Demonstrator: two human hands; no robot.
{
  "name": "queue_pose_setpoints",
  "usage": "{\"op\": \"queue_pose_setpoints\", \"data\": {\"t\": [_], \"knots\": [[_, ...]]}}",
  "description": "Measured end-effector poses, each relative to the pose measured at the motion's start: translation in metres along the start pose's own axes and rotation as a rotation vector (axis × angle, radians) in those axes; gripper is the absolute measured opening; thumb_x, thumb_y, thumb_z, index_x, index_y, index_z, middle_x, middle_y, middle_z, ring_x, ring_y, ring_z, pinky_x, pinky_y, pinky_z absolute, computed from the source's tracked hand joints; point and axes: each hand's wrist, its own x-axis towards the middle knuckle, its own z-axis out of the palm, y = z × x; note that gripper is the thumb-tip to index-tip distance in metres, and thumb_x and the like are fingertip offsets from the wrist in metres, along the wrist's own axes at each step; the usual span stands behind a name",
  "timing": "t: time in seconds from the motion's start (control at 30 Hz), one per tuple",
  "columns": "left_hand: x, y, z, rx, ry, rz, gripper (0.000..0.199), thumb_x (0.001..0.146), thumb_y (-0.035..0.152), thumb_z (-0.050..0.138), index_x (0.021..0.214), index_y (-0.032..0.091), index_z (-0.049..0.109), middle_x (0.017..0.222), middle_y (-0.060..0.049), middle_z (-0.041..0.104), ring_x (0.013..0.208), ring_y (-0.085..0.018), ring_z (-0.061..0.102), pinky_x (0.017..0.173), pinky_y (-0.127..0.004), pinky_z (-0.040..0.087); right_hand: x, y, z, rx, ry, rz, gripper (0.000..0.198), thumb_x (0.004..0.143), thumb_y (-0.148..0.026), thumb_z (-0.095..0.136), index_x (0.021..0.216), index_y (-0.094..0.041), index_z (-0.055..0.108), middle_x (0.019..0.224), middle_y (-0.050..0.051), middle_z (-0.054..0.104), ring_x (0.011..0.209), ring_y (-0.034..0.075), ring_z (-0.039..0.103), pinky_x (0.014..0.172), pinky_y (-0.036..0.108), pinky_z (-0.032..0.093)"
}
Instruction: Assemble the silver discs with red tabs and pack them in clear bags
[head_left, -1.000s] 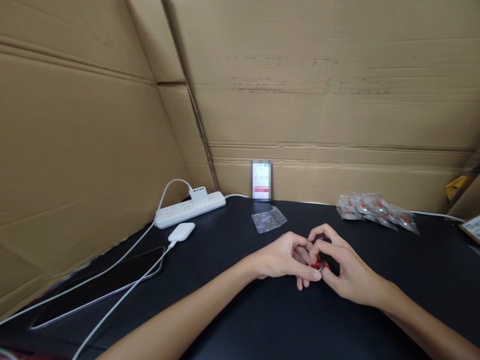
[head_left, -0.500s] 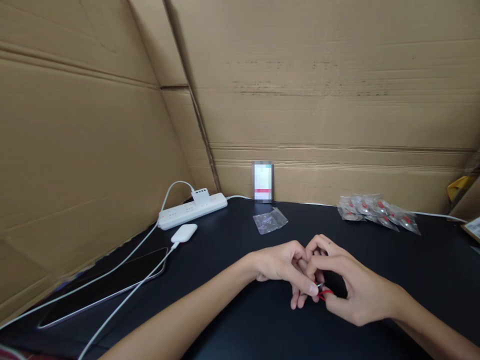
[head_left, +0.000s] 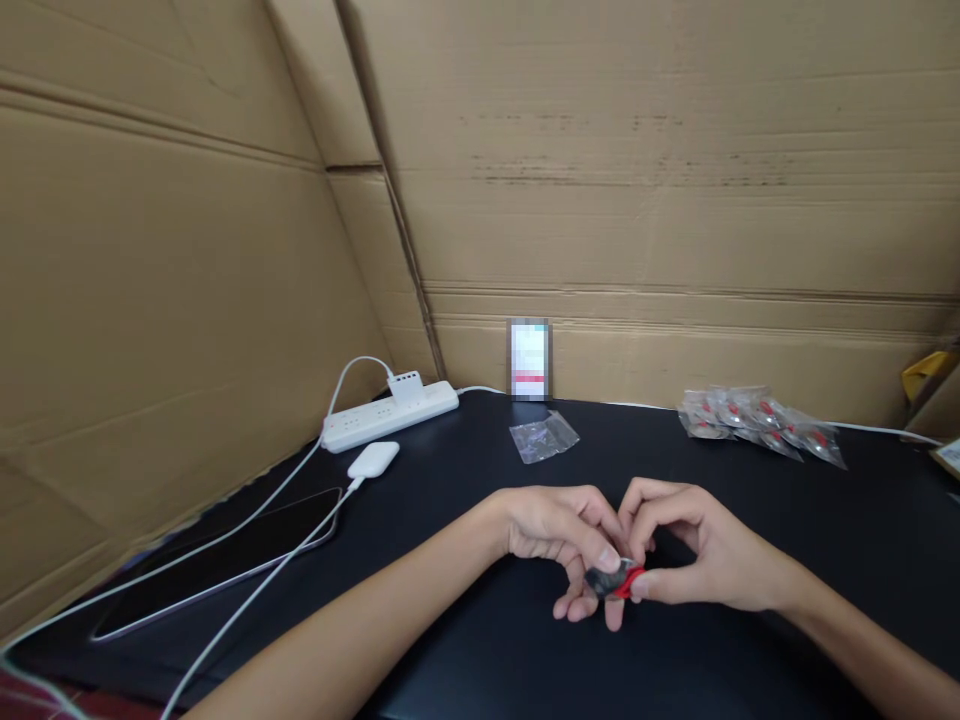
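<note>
Both hands meet over the black table, right of centre in the head view. My left hand (head_left: 559,535) is closed on a small dark, shiny flat piece (head_left: 606,580), with the thumb pressed on its top and several fingers beneath it. A red cord (head_left: 628,582) comes off the right side of this piece. My right hand (head_left: 694,550) pinches the red cord between thumb and fingers. Parts of the piece are hidden by my fingers, and its exact kind cannot be made out.
Several clear packets (head_left: 757,422) with red-corded items lie at the back right. An opened-out clear plastic bag (head_left: 545,437) lies before an upright phone (head_left: 529,360). At left are a power strip (head_left: 390,415), a white charging case (head_left: 373,460), a dark phone (head_left: 225,565) and white cables.
The dark piece has come into sight between my hands, and more of the red cord shows. My right hand has shifted slightly left and up. The view has tilted a little.
</note>
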Motion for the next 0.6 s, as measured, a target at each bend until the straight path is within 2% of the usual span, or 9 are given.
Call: {"op": "queue_pose_setpoints", "data": {"t": [0.17, 0.33, 0.43, 0.6], "knots": [[-0.001, 0.000, 0.000, -0.028, 0.033, 0.069, 0.039, 0.069, 0.036, 0.074, 0.094, 0.007, 0.068, 0.076, -0.012, 0.071, 0.049, -0.017, 0.062, 0.038, -0.024, 0.048, 0.002, 0.009, 0.000, 0.200, 0.051, -0.036, 0.014, 0.073, -0.027, 0.076, 0.075, -0.016, 0.067, 0.085, 0.003, 0.058, 0.077, 0.014, 0.056, 0.075, 0.030, 0.047], [0.000, 0.000, 0.000, -0.040, -0.002, 0.077, 0.043, 0.072, 0.040, 0.071, 0.097, 0.005, 0.067, 0.076, -0.015, 0.070, 0.049, -0.018, 0.061, 0.038, -0.025, 0.047, 0.002, 0.010, 0.002, 0.248, 0.079, -0.069, 0.013, 0.075, -0.027, 0.074, 0.075, -0.016, 0.065, 0.080, 0.002, 0.056, 0.072, 0.013, 0.052, 0.070, 0.029, 0.045], [0.002, -0.001, -0.003, -0.077, 0.001, 0.112, 0.044, 0.076, 0.043, 0.067, 0.096, 0.004, 0.067, 0.076, -0.015, 0.069, 0.051, -0.018, 0.061, 0.042, -0.026, 0.050, 0.003, 0.011, 0.003, 0.307, 0.155, -0.020, 0.015, 0.075, -0.028, 0.074, 0.073, -0.016, 0.065, 0.077, 0.001, 0.053, 0.066, 0.012, 0.051, 0.063, 0.027, 0.044], [0.006, -0.005, -0.009, -0.101, 0.111, 0.206, 0.048, 0.086, 0.050, 0.055, 0.096, 0.005, 0.065, 0.083, -0.018, 0.070, 0.060, -0.019, 0.066, 0.052, -0.029, 0.053, 0.006, 0.015, 0.002, 0.432, 0.323, 0.048, 0.017, 0.074, -0.029, 0.074, 0.069, -0.016, 0.064, 0.075, 0.000, 0.053, 0.065, 0.012, 0.053, 0.061, 0.027, 0.044]]}}
